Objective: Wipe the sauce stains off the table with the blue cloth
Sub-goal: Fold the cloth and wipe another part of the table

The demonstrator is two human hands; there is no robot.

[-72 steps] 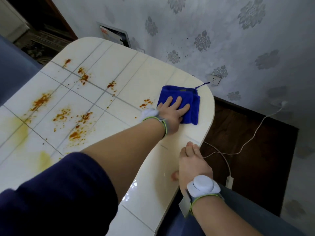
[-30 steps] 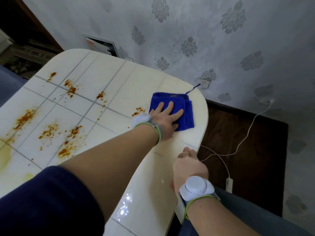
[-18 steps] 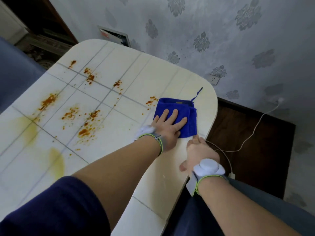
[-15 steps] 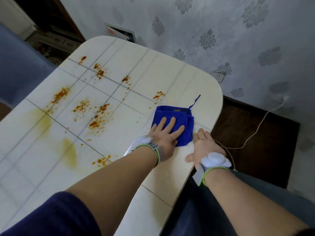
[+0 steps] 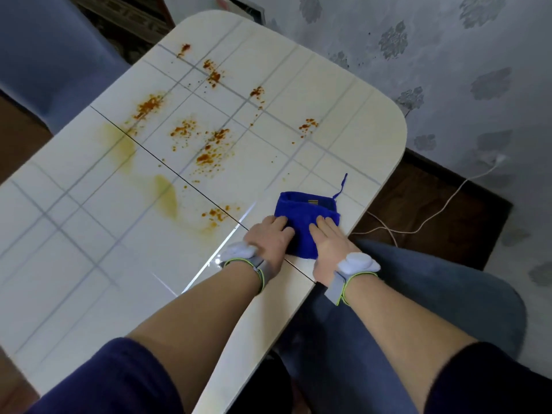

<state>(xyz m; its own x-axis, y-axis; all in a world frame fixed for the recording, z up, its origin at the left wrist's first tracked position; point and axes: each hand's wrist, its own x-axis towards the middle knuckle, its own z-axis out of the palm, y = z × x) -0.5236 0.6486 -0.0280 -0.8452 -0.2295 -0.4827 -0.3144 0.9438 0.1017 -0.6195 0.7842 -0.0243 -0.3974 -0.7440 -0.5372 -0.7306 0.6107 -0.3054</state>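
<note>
The folded blue cloth [image 5: 307, 209] lies near the right edge of the white tiled table [image 5: 89, 264], its loop pointing away from me. My left hand [image 5: 270, 239] grips its near left side and my right hand [image 5: 328, 245] grips its near right side, fingers curled into the fabric. Orange sauce stains [image 5: 210, 155] are scattered over the table's middle and far part, and one patch [image 5: 219, 213] lies just left of the cloth. Yellowish smears [image 5: 165, 195] streak the left middle.
A blue chair [image 5: 44, 55] stands at the table's far left. The patterned grey wall [image 5: 478, 70] runs close along the far right. A white cable [image 5: 418, 230] trails over the dark floor beside the table's right edge. My legs are under that edge.
The cloth has been dragged toward me along the right edge. My right hand left the table rim and came onto the cloth; my left hand's flat fingers are now curled.
</note>
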